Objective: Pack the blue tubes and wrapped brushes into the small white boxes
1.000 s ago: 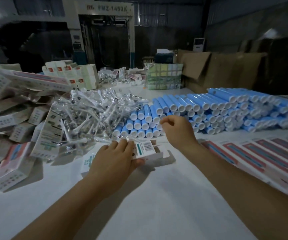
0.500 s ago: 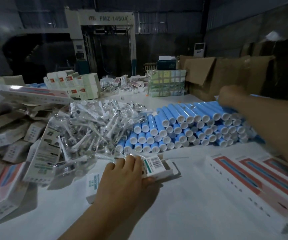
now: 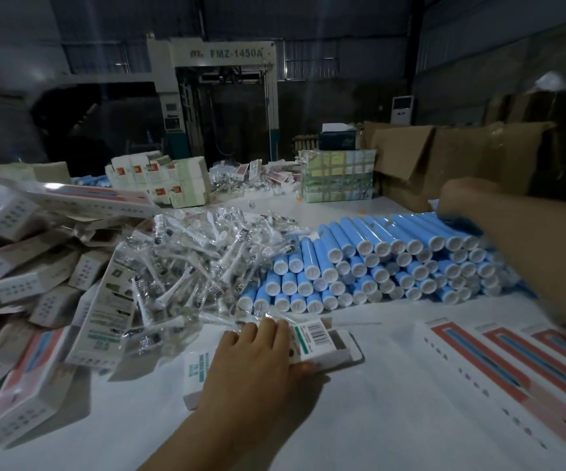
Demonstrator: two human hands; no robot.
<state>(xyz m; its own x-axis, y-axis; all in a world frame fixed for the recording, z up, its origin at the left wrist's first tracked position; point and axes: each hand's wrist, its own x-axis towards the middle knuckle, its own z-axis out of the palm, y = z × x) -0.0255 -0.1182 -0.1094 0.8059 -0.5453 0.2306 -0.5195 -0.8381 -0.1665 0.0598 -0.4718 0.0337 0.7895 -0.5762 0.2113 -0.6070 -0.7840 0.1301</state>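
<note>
Small white box [image 3: 322,345]: cardboard, end open, contents unseen, under flat open left hand [image 3: 257,362]. Right hand [image 3: 458,198] atop blue tubes [image 3: 393,263], grip unclear.

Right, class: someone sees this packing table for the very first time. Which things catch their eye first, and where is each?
The stack of blue tubes right of centre stands out, white caps facing the viewer, with the right hand at its far end. Left of it lies a glinting heap of wrapped brushes. In front, the left hand presses down on a small white box, its end open.
</note>
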